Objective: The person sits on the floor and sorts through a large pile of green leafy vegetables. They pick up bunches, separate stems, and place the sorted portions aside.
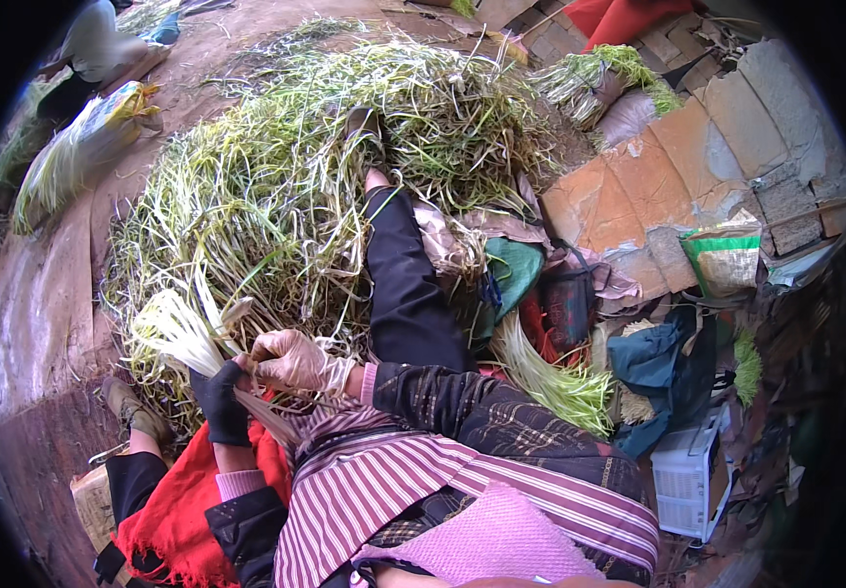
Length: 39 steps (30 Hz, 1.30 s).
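My left hand [223, 400], in a dark fingerless glove, is closed around a bundle of pale, long-stemmed greens [176, 334] at the lower left. The white ends of the bundle fan out to the upper left, and its darker stems run down toward my lap. My right hand [294, 360], in a thin whitish glove, is beside it with fingers bent and fingertips close to the left thumb; whether it pinches a stem cannot be told. A large heap of loose green and yellowish leaves [261, 206] lies before me, around my outstretched leg.
A red fringed cloth [187, 507] lies by my left arm. Bundled greens [555, 375] lie to the right, near a blue cloth [643, 360] and a white plastic basket [687, 478]. Flattened cardboard [636, 191] covers ground at upper right. Another person [96, 51] is at upper left.
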Each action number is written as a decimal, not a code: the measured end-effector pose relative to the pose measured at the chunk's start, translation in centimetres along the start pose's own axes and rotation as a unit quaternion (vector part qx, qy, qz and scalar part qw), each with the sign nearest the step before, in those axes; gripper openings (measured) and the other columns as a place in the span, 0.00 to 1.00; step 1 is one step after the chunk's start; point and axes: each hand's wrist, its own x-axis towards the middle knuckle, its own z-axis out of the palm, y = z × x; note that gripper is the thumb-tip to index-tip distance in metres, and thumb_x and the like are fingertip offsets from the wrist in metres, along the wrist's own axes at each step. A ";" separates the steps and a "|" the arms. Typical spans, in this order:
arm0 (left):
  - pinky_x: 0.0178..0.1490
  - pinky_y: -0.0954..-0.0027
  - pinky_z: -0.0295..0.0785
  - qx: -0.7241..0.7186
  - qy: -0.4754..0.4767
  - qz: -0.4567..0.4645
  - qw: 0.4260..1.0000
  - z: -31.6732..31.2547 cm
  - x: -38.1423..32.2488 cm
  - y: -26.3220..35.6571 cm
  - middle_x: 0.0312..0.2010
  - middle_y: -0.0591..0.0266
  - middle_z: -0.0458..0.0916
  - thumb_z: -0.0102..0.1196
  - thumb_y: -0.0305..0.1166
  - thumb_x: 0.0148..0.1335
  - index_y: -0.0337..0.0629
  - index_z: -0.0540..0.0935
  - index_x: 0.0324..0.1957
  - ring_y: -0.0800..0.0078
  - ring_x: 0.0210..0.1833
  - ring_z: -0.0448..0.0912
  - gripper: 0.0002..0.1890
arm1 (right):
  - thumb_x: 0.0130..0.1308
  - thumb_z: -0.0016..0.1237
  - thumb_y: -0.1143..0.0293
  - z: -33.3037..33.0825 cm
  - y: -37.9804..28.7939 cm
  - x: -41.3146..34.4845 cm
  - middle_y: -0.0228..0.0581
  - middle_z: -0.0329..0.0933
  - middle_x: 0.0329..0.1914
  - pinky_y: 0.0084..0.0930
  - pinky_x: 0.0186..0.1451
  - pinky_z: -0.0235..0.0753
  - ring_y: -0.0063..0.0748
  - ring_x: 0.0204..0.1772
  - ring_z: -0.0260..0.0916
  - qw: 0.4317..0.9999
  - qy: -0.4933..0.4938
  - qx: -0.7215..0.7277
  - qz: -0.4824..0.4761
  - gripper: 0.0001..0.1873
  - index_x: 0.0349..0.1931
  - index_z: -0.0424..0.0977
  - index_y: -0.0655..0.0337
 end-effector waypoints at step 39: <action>0.21 0.78 0.64 -0.179 -0.013 0.039 0.983 -4.4 1.8 1.8 0.29 0.64 0.73 0.54 0.18 0.54 0.40 0.65 0.56 0.82 0.17 0.65 0.26 | 0.58 0.53 0.69 0.1 1.8 -0.3 0.21 0.62 0.18 0.21 0.29 0.61 0.15 0.26 0.58 0.990 -0.122 -0.013 0.067 0.09 0.23 0.68 0.59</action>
